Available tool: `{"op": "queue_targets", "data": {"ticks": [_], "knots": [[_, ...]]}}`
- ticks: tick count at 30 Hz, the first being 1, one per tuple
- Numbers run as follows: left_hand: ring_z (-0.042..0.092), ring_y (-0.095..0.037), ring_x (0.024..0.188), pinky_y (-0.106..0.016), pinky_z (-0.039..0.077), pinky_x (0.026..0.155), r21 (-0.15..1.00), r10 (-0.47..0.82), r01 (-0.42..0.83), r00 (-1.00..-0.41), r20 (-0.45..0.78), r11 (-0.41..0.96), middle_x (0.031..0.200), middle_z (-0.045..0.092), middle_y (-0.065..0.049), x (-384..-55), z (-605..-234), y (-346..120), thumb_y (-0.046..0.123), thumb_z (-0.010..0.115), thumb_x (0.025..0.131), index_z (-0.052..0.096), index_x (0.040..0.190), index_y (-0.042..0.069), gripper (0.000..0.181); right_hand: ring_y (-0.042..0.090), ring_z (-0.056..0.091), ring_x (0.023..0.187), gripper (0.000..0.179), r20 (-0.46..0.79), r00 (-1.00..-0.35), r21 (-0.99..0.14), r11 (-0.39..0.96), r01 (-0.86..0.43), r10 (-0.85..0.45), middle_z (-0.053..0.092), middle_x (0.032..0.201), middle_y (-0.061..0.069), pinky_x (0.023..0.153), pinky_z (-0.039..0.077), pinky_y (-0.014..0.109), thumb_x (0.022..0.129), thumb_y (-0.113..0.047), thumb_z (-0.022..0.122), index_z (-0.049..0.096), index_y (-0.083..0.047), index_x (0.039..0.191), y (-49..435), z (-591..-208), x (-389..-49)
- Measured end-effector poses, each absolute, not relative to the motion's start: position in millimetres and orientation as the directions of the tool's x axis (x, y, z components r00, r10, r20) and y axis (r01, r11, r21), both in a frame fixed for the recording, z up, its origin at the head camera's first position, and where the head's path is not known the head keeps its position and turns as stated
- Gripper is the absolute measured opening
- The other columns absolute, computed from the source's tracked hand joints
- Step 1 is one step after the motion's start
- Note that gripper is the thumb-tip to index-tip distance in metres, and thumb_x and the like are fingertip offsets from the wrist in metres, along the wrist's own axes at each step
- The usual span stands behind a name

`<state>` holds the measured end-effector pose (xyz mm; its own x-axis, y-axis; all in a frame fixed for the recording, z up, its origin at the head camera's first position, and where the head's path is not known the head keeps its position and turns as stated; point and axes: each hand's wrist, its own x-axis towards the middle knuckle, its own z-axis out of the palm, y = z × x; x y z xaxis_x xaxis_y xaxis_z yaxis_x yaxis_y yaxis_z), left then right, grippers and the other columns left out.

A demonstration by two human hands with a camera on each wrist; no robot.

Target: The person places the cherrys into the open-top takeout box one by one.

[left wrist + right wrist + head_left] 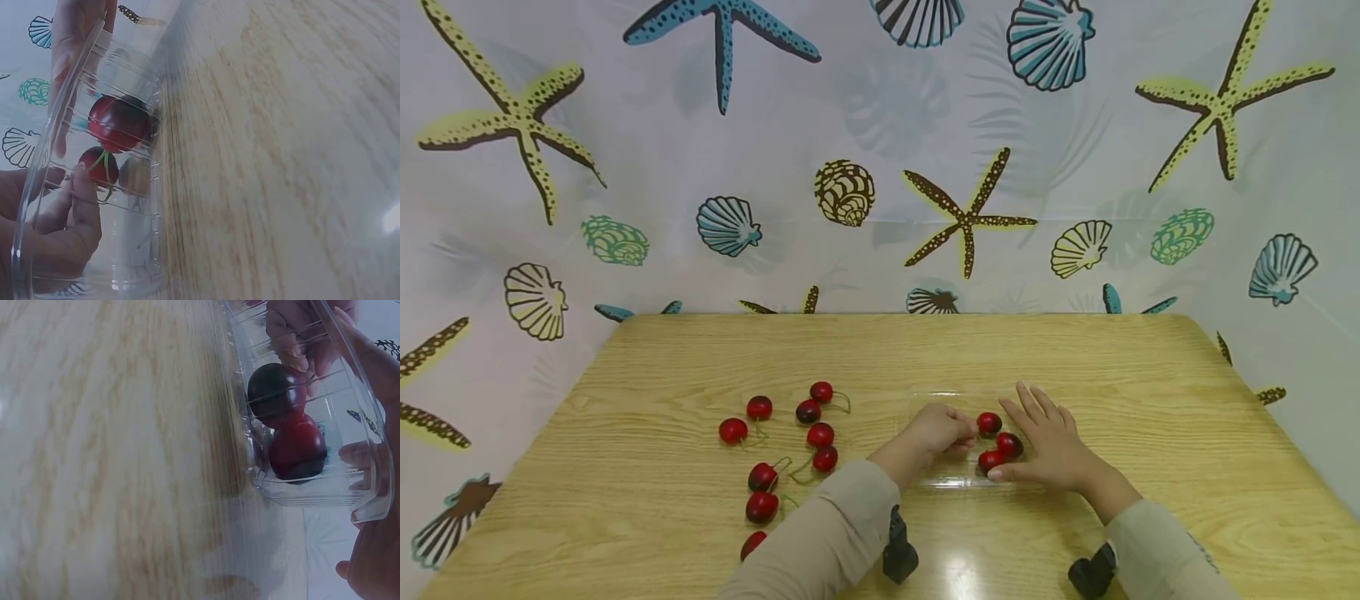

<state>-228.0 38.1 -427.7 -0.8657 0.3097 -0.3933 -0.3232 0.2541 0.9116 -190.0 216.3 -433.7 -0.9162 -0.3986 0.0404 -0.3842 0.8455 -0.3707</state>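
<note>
A clear plastic box [951,482] sits on the table with three red cherries at its right end. Over its middle, my left hand [942,430] reaches in, thumb and fingertips pinching the stem side of a dark red cherry [94,164]. Green stems [106,164] show beside those fingertips in the left wrist view. My right hand [1054,442] lies along the box's right end with fingers spread and straight, its thumb by the nearest cherry [991,462]. Through the ribbed wall in the right wrist view, two cherries [297,450] rest together.
Several loose cherries [762,507] with stems lie on the wooden table [647,400], left of the box. My left sleeve [831,533] overlaps the lowest one's side. Behind the table hangs a cloth [880,108] printed with shells and starfish.
</note>
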Motion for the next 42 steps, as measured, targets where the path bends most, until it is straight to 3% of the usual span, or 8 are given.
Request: {"op": "queue_targets", "data": {"ticks": [13, 25, 35, 42], "knots": [[0.057, -0.014, 0.065, -0.022, 0.05, 0.062, 0.925, 0.366, -0.271, -0.859, -0.357, 0.266, 0.074, 0.058, -0.008, -227, -419, 30, 0.004, 0.055, 0.083, 0.06, 0.082, -0.002, 0.008, 0.037, 0.002, 0.126, 0.096, 0.043, -0.917, -0.378, 0.843, -0.383, -0.397, 0.005, 0.141, 0.019, 0.092, 0.007, 0.062, 0.066, -0.062, 0.058, 0.024, -0.005, 0.135, 216, -433, -190], [0.057, -0.021, 0.075, -0.027, 0.05, 0.069, 0.949, 0.395, -0.257, -0.865, -0.309, 0.181, 0.089, 0.058, -0.019, -218, -406, 19, 0.004, 0.053, 0.084, 0.056, 0.097, -0.01, 0.019, 0.037, 0.001, 0.126, 0.096, 0.033, -0.918, -0.386, 0.842, -0.376, -0.395, 0.005, 0.141, 0.02, 0.093, 0.006, 0.062, 0.066, -0.062, 0.058, 0.023, -0.005, 0.136, 217, -433, -190], [0.055, -0.012, 0.071, -0.026, 0.05, 0.071, 0.971, 0.431, -0.198, -0.871, -0.236, 0.132, 0.088, 0.057, -0.014, -212, -391, 0, 0.004, 0.052, 0.085, 0.054, 0.101, -0.011, 0.022, 0.038, 0.002, 0.126, 0.097, 0.042, -0.916, -0.371, 0.845, -0.385, -0.399, 0.007, 0.14, 0.021, 0.093, 0.008, 0.062, 0.065, -0.062, 0.059, 0.024, -0.005, 0.135, 216, -432, -192], [0.056, -0.014, 0.077, -0.026, 0.048, 0.074, 0.976, 0.448, -0.197, -0.866, -0.22, 0.097, 0.096, 0.055, -0.016, -208, -380, -16, 0.004, 0.052, 0.085, 0.052, 0.105, -0.01, 0.024, 0.039, 0.004, 0.125, 0.096, 0.055, -0.915, -0.369, 0.843, -0.391, -0.4, 0.009, 0.14, 0.022, 0.092, 0.009, 0.062, 0.065, -0.06, 0.06, 0.026, -0.004, 0.135, 216, -432, -191]]}}
